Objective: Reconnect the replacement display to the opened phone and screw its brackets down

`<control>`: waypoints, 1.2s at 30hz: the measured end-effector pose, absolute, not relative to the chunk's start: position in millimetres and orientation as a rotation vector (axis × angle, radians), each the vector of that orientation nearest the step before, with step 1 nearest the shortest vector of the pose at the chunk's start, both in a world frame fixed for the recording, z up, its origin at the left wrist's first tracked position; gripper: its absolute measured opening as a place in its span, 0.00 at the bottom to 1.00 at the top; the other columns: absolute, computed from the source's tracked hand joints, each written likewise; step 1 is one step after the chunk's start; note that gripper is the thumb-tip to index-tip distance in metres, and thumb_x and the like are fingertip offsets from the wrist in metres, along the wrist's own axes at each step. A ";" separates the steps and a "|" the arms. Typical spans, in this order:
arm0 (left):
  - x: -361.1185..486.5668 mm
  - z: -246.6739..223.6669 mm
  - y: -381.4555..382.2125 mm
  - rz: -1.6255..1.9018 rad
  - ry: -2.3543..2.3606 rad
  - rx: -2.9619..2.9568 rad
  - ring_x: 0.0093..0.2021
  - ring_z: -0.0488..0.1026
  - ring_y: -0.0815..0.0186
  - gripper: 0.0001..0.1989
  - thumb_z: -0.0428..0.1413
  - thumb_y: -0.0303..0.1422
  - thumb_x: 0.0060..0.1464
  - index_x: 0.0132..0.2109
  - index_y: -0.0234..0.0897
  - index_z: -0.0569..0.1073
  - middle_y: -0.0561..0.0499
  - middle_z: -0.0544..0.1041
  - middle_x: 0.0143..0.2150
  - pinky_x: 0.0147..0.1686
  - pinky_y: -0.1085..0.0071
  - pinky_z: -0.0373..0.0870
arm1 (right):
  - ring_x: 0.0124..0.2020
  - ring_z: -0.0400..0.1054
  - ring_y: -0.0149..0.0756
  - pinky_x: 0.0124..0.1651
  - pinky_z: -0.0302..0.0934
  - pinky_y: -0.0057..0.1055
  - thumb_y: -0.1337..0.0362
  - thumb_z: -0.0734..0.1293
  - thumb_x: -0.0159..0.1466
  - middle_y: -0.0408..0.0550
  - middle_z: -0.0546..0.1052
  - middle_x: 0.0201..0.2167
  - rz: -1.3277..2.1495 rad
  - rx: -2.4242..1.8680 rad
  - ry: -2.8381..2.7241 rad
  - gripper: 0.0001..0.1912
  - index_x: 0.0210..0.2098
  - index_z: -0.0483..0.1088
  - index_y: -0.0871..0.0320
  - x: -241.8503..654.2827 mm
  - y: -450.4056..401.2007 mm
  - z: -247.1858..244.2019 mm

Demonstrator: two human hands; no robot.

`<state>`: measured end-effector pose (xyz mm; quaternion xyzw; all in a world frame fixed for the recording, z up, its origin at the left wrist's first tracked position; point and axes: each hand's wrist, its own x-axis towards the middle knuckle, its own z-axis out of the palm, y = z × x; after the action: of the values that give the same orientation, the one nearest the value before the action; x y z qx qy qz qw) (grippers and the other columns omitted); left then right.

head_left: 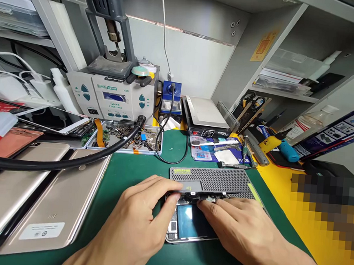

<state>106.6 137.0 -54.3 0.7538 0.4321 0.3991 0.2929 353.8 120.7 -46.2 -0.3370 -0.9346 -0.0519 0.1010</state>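
Observation:
An opened phone (190, 222) with its insides showing lies in front of me, with a dark, shiny, flat panel in its middle. My left hand (146, 213) pinches the phone's upper left corner between thumb and index finger. Along the far edge, where black parts and small components show, my right hand (243, 223) grips the phone with curled fingers; its fingertips are partly hidden. Just behind lies a grey perforated mat (222, 179), partly under the phone and my right hand.
Two gold phone back shells (57, 196) lie at the left. A thick black hose (102, 153) runs from the hot air station (118, 99) across a tray of circuit boards (117, 146). Behind stand a heating plate (207, 112) and small tools, including a white brush (216, 142).

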 end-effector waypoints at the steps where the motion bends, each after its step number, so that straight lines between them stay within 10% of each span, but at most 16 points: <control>1: 106.7 -54.5 137.0 1.066 1.154 2.014 0.43 0.77 0.76 0.08 0.55 0.29 0.67 0.48 0.48 0.76 0.63 0.81 0.44 0.48 0.87 0.69 | 0.21 0.62 0.35 0.27 0.50 0.38 0.79 0.57 0.70 0.42 0.72 0.25 -0.156 -0.997 -2.771 0.11 0.43 0.67 0.59 353.6 120.8 -45.1; 36: 105.6 -61.0 137.7 1.104 1.088 2.030 0.45 0.77 0.75 0.10 0.54 0.25 0.66 0.47 0.44 0.76 0.59 0.79 0.43 0.48 0.84 0.71 | 0.30 0.71 0.36 0.33 0.66 0.29 0.64 0.62 0.71 0.51 0.76 0.32 -0.346 -1.212 -2.637 0.15 0.55 0.73 0.58 345.9 102.5 -47.0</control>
<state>105.6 137.7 -61.0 0.7607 0.4078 0.4138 0.2896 345.9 102.5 -47.0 -0.4124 -0.8968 -0.1175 0.1093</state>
